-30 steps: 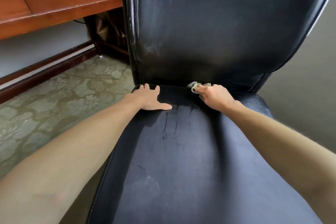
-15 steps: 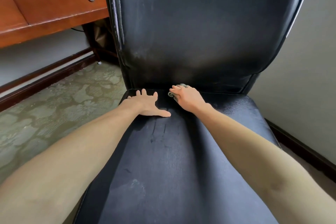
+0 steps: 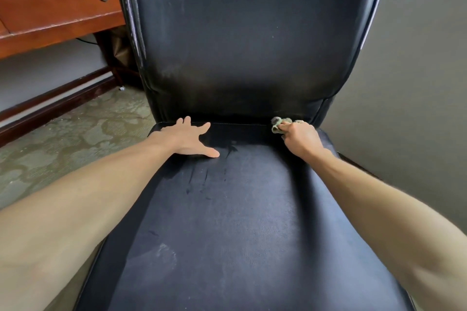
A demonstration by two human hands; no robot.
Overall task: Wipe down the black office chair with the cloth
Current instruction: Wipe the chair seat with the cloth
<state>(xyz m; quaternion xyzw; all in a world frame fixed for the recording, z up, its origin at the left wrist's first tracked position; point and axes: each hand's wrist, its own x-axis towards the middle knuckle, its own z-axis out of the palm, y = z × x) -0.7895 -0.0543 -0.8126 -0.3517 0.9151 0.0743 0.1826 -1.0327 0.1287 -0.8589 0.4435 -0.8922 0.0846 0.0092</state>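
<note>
**Two grips at the seat's rear edge**

The black office chair (image 3: 227, 222) fills your view. Your left grip (image 3: 188, 139) lies spread flat on the seat's rear left, holding nothing. Your right grip (image 3: 302, 137) is curled round the greenish cloth (image 3: 276, 125), pressing it into the seat-backrest crease, rear right.

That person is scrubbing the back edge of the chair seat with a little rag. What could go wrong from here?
1. The cloth is bunched small in the right hand, so it may skip parts of the crease under the backrest.
2. The seat has cracked streaks near the left hand; hard rubbing there could flake them further.
3. The left hand lies flat on the seat, so that patch could go unwiped.
</note>
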